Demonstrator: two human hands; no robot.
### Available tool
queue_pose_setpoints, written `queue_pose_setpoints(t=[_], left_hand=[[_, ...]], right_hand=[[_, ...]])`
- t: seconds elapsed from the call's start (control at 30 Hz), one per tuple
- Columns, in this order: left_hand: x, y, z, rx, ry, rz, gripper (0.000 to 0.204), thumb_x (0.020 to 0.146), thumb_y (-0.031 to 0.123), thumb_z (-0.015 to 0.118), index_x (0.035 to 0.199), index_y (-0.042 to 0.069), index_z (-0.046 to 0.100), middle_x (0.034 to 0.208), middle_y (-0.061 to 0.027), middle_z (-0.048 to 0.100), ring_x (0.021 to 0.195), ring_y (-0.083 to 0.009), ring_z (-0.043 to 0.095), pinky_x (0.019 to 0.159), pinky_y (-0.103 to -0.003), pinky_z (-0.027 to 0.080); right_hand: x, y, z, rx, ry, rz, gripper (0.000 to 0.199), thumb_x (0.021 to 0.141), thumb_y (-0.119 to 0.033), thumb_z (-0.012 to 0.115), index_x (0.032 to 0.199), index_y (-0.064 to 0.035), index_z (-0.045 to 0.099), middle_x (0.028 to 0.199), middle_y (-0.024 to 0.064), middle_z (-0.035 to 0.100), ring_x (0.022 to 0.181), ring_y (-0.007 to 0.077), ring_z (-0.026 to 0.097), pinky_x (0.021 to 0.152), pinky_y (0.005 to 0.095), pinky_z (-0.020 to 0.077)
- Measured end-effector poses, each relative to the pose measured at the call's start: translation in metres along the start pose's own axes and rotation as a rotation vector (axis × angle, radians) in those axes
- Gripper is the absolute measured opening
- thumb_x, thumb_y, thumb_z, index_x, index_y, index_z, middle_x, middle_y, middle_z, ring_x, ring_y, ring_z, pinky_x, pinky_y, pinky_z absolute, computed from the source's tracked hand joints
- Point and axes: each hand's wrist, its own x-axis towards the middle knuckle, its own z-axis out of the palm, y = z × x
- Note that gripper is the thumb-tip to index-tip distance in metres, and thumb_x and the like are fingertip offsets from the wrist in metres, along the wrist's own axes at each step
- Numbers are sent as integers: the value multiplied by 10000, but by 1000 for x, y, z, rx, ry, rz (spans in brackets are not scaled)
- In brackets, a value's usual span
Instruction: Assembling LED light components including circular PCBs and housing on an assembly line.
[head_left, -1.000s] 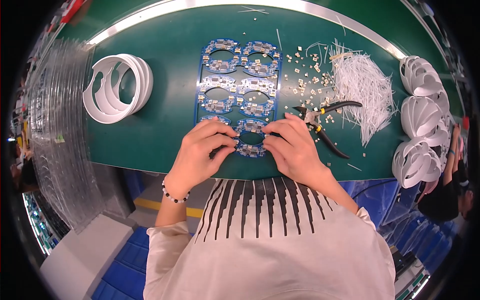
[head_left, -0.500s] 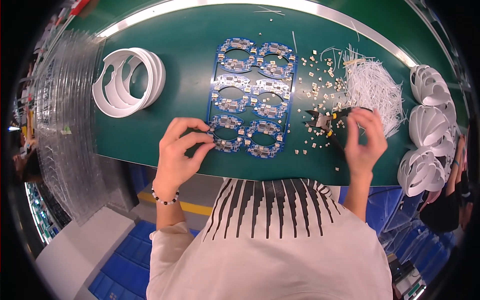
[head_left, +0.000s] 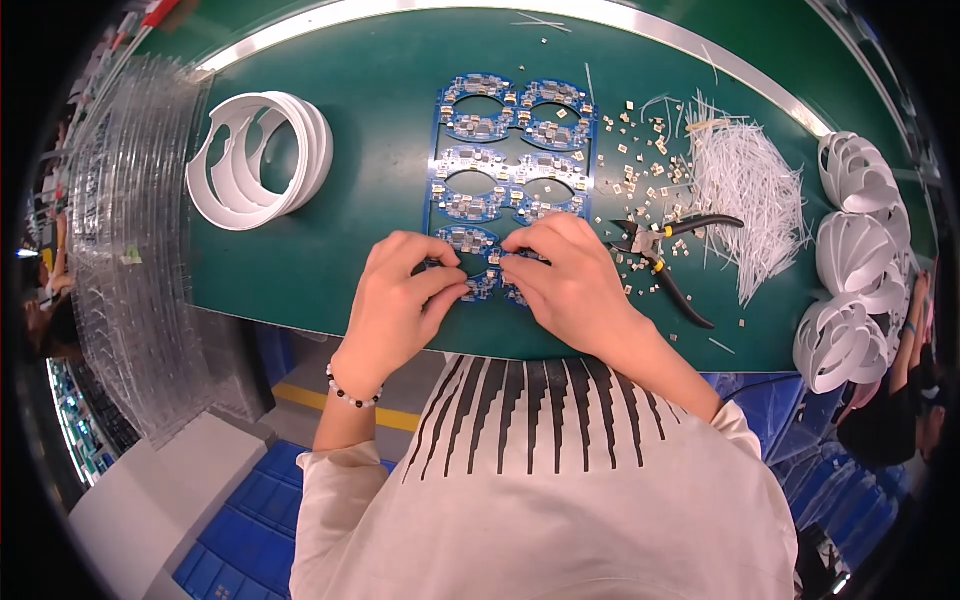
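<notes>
Left hand [head_left: 397, 295] and right hand [head_left: 568, 280] curl half-closed over the near end of the blue boards [head_left: 474, 160], mid-way along the green table [head_left: 380, 170]; whether either pinches a board, I cannot tell. Splayed pliers [head_left: 648, 243] lie right beside tiny parts [head_left: 632, 175], white strips [head_left: 750, 195] farther right, white rings [head_left: 316, 150] left.

I have open bench [head_left: 380, 150] at left of centre, between the white ring stack [head_left: 316, 155] and the blue circuit panel [head_left: 487, 160]. Right of centre, scattered small parts [head_left: 630, 173], splayed pliers [head_left: 650, 241] and a heap of white strips [head_left: 748, 200] obstruct me. At lower centre, the left hand [head_left: 398, 290] and right hand [head_left: 570, 270] crowd the panel's near end.
</notes>
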Motion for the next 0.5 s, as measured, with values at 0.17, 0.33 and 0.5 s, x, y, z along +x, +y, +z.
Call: queue_pose_setpoints(t=[0.17,0.33,0.5], left_hand=[[0,2,4,25,7,8,125,626,21,702,735,36,641,839,-25,580,807,-224,541,721,-354,420],[-4,2,9,37,61,-15,102,661,33,686,751,47,640,830,-16,599,831,-220,557,892,-436,413],[-9,1,19,12,132,-33,80,669,17,684,718,48,629,816,-21,622,819,-216,579,976,-503,351]], right_hand=[[3,-2,1,-21,-73,6,170,622,7,677,784,-21,636,866,53,580,833,240,532,797,371,450],[-3,0,4,-87,-25,-24,170,643,17,666,804,-14,621,872,54,592,836,231,557,882,389,455],[-3,1,7,4,152,43,134,681,27,660,799,-17,613,858,54,620,776,221,608,868,391,493]])
